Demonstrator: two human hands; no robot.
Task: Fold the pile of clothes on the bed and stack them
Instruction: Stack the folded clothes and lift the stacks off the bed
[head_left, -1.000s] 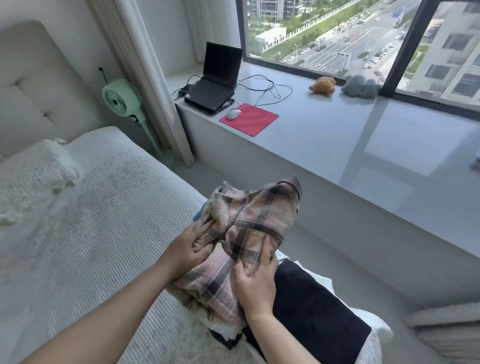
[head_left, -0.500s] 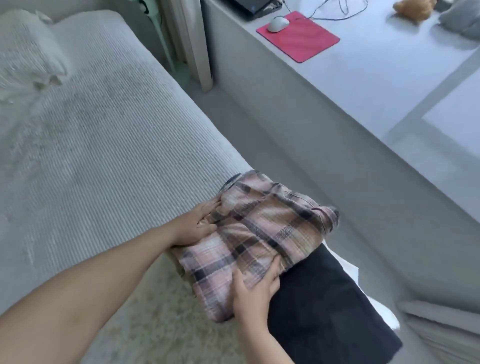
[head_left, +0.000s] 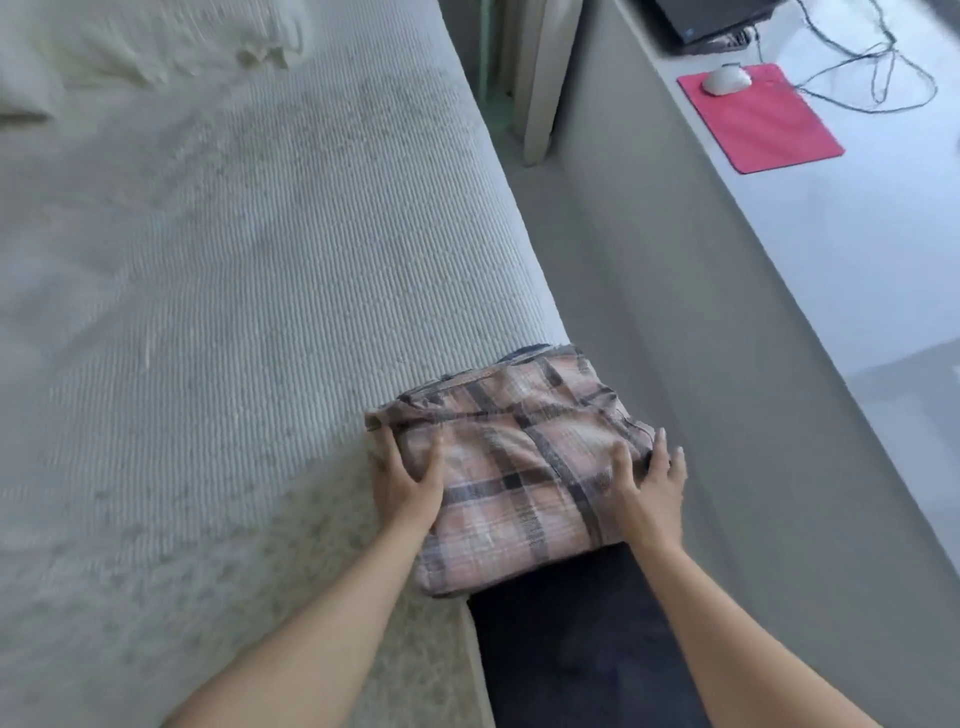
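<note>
Both hands clasp a folded plaid shirt (head_left: 519, 467) from opposite sides. The left hand (head_left: 408, 486) cups the left edge, thumb laid on top and fingers curled down over the side. The right hand (head_left: 649, 488) holds the right edge the same way, thumb on the cloth, fingers wrapped around the fold. The shirt sits at the bed's (head_left: 234, 312) right edge, on what seems to be a stack: a strip of dark blue fabric (head_left: 524, 352) shows under its far side. Its near end overlaps a dark garment (head_left: 582, 634). Risks, as judged: the bundle sits close to the mattress edge, so an outward nudge could tip it to the floor; uneven squeezing could loosen the folds.
</note>
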